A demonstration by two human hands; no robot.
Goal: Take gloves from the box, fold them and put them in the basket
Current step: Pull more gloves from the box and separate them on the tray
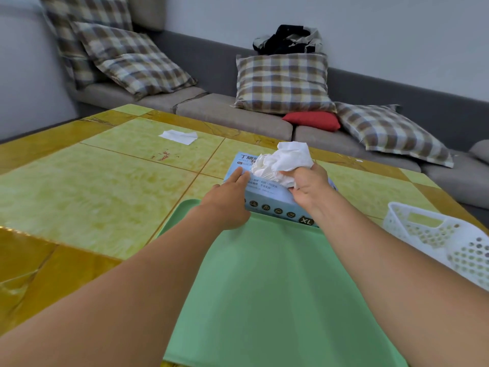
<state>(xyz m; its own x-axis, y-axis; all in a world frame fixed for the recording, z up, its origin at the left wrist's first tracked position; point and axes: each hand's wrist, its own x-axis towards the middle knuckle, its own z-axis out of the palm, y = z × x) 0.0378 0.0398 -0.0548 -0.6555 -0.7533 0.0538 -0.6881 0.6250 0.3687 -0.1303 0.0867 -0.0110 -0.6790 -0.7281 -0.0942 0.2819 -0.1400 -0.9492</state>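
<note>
Spanning the back of frame: grey sofa (238,112) w/ plaid cushions (283,83), one red cushion (312,120) wedged low between two plaid ones, dark clothing pile (288,39) on top of the middle cushion.

Table (79,186) next, yellow/green tile pattern, fills the left and mid frame. Red smudge marks on it near centre.

Green tray (264,287) on the table's near side, directly in front of the person, both forearms reaching over it.

White perforated basket (436,239) at right edge of table, just beside the tray, apart from it. Can't tell what's inside.

Glove box (267,200), light blue, "XL" label on near face, sits at the tray's far edge, touching or overlapping its rim, can't tell which.

Right hand (309,186) above box top, fingers curled, gripping a bunch of white gloves (285,160). Bunch is crumpled, lifted partly clear, lower end still at the box opening.

Left hand (230,192) flat on the box's left top edge, fingers straight and together, pressing down, holding nothing.

Small white flat piece (180,136) lying alone on the far table, well apart from box. Could be a glove or tissue, too small to tell.
</note>
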